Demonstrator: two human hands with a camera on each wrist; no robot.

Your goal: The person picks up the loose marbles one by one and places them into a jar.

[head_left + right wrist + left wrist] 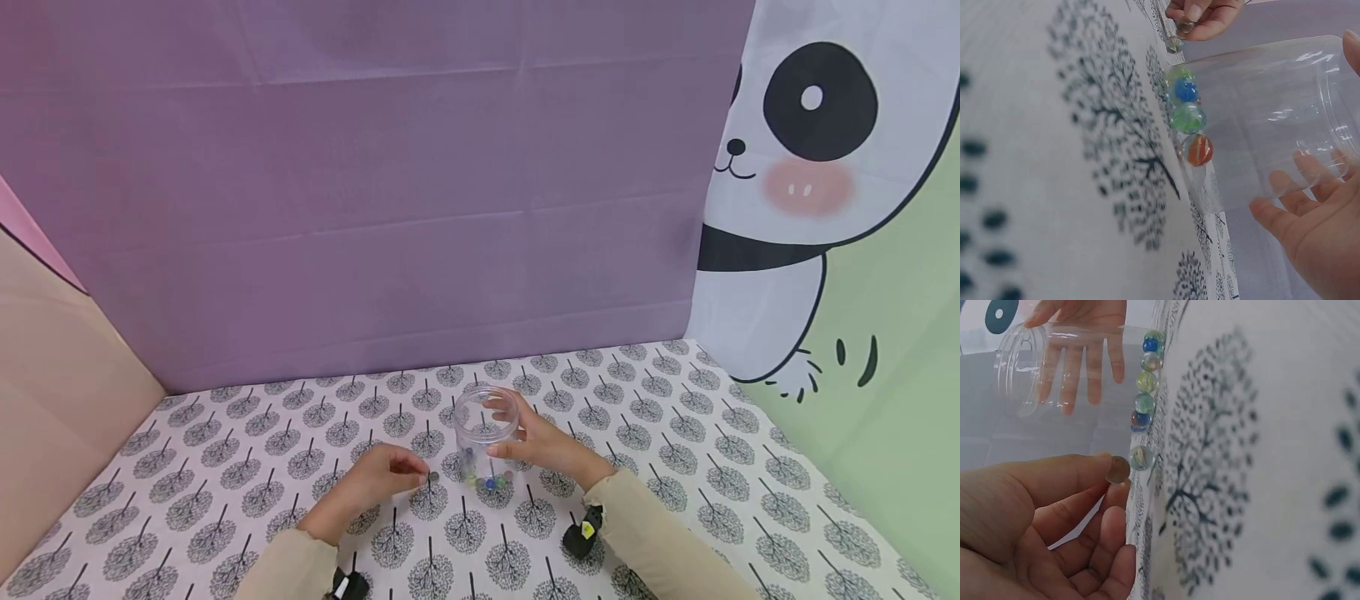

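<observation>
A clear plastic jar [486, 433] stands upright on the patterned cloth, its round mouth uncovered. Several glass marbles [1188, 119] lie on its bottom: blue, green, yellow-green and orange ones. My right hand [543, 446] holds the jar from the right, thumb on the near side and fingers behind the wall. To the left of the jar, my left hand [382, 479] pinches a dark brownish marble [1118, 469] between thumb and forefinger, low over the cloth. Another clear marble [1141, 457] sits between that hand and the jar, apparently outside it.
White cloth [262, 500] printed with dark trees covers the table. A purple backdrop [390, 208] rises behind it, with a panda-printed panel [765, 308] at the right and a beige panel [60, 400] at the left. Both wrists wear small black devices [581, 537].
</observation>
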